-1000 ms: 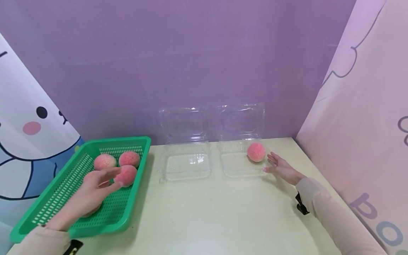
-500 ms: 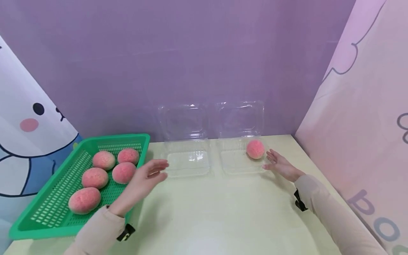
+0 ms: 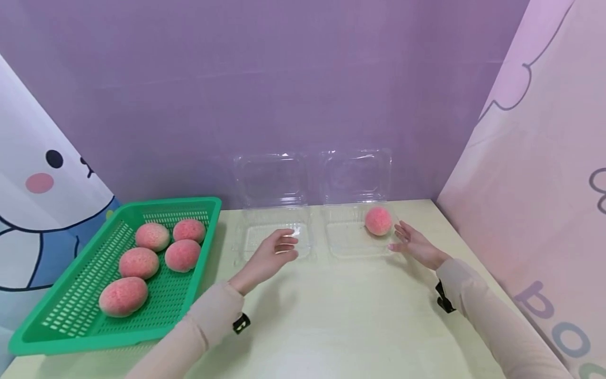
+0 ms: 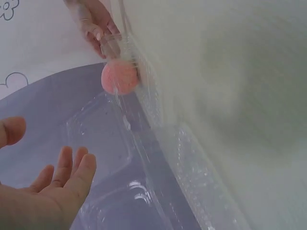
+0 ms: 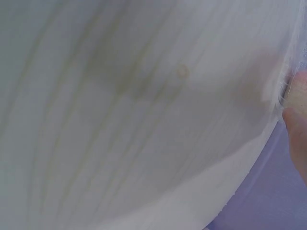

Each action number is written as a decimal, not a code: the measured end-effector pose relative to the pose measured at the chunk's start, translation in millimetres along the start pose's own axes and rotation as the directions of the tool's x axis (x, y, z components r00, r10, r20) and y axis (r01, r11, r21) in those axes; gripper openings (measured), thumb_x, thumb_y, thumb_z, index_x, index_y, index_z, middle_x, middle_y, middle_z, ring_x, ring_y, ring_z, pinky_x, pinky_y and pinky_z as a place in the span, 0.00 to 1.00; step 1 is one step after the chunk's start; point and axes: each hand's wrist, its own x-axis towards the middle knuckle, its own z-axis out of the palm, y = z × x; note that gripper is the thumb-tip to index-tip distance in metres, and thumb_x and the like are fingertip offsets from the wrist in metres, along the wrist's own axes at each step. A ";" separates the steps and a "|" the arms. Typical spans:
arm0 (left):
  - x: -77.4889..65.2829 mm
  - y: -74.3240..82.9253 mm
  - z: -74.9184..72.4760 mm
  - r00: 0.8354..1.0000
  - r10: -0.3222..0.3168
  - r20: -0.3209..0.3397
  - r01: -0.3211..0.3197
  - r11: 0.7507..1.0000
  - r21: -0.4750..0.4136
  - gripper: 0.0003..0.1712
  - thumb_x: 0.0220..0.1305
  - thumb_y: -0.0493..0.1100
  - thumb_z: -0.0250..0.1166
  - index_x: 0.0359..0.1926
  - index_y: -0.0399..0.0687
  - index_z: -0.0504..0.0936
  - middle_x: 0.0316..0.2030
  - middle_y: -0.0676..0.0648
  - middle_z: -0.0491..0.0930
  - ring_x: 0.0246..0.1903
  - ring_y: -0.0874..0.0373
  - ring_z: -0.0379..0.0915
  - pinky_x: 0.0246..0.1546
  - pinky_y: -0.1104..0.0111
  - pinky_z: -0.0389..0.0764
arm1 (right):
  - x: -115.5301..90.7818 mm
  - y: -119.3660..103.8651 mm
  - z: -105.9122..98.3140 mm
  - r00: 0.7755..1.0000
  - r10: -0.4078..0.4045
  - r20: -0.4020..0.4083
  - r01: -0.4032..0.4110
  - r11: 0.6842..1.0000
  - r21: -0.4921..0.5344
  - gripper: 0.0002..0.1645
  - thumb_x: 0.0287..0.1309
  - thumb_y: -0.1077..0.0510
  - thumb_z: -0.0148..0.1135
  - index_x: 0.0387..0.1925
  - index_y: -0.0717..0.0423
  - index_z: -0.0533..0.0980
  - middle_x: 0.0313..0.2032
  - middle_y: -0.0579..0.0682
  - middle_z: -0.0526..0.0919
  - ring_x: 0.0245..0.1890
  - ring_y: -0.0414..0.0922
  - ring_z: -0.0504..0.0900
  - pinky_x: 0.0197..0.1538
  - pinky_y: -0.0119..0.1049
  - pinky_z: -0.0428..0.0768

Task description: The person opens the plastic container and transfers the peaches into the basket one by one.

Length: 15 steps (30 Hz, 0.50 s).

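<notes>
In the head view, my left hand (image 3: pixel 269 259) is above the table at the near side of the left clear plastic clamshell box (image 3: pixel 251 247). The left wrist view shows the same hand (image 4: pixel 57 191) with thumb and fingers spread and nothing between them. My right hand (image 3: pixel 416 246) is at the right side of the second clear clamshell box (image 3: pixel 341 239), its fingertips touching or very close to the wall. One pink peach (image 3: pixel 378 221) lies in that box, at its right end. Both lids stand raised against the purple backdrop.
A green perforated basket (image 3: pixel 208 247) stands on the left of the table, with several pink peaches (image 3: pixel 124 297) in it. A purple wall (image 3: pixel 303 95) closes off the back. Printed panels (image 3: pixel 530 184) flank both sides.
My left hand has moved right from over the basket, past its edge, to the left clamshell box. The right hand and the peach beside it have stayed in place.
</notes>
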 end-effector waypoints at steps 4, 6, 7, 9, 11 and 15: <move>17.2 5.2 14.6 1.000 -0.006 0.025 0.006 1.000 -0.009 0.30 0.60 0.39 0.60 0.63 0.45 0.63 0.54 0.43 0.73 0.55 0.49 0.69 0.54 0.59 0.73 | 0.4 -0.2 0.9 1.000 0.002 -0.003 -0.002 1.000 0.002 0.57 0.59 0.56 0.57 0.68 0.62 0.25 0.71 0.61 0.33 0.70 0.60 0.36 0.67 0.59 0.42; 25.7 8.1 21.7 0.999 -0.015 0.041 0.015 1.000 -0.006 0.30 0.60 0.39 0.60 0.63 0.47 0.63 0.55 0.43 0.72 0.55 0.50 0.69 0.54 0.59 0.73 | 0.5 -0.4 1.2 1.000 0.003 -0.001 -0.003 1.000 0.003 0.57 0.59 0.55 0.57 0.68 0.61 0.25 0.71 0.61 0.33 0.70 0.60 0.36 0.67 0.59 0.42; 30.2 9.1 25.5 0.999 -0.017 0.049 0.017 1.000 -0.005 0.30 0.60 0.40 0.60 0.63 0.47 0.63 0.55 0.44 0.72 0.55 0.50 0.69 0.54 0.59 0.73 | 0.4 -0.5 1.2 1.000 0.004 -0.002 -0.004 1.000 0.002 0.57 0.59 0.55 0.57 0.68 0.61 0.25 0.71 0.61 0.33 0.70 0.60 0.36 0.67 0.59 0.42; 39.9 10.7 33.8 0.998 -0.012 0.066 0.012 1.000 -0.005 0.30 0.60 0.41 0.60 0.63 0.47 0.63 0.55 0.44 0.72 0.55 0.50 0.69 0.54 0.59 0.73 | 0.0 -0.7 1.2 1.000 0.005 -0.005 -0.005 1.000 0.003 0.57 0.59 0.55 0.57 0.68 0.61 0.25 0.71 0.61 0.33 0.70 0.60 0.36 0.67 0.59 0.42; 49.5 12.0 42.6 0.996 -0.012 0.085 0.013 1.000 -0.015 0.30 0.60 0.42 0.60 0.63 0.47 0.63 0.56 0.44 0.72 0.55 0.51 0.69 0.54 0.60 0.73 | -0.7 -0.8 0.7 1.000 0.007 -0.009 -0.007 1.000 0.003 0.58 0.58 0.55 0.58 0.68 0.62 0.25 0.71 0.61 0.33 0.70 0.60 0.36 0.67 0.59 0.42; 67.5 12.9 59.6 0.995 0.001 0.102 0.002 1.000 -0.028 0.30 0.60 0.42 0.59 0.63 0.46 0.64 0.56 0.42 0.71 0.56 0.50 0.69 0.54 0.60 0.73 | -1.0 -0.6 0.5 1.000 0.006 -0.010 -0.006 1.000 0.008 0.59 0.57 0.54 0.59 0.68 0.62 0.25 0.71 0.61 0.33 0.70 0.60 0.36 0.67 0.59 0.42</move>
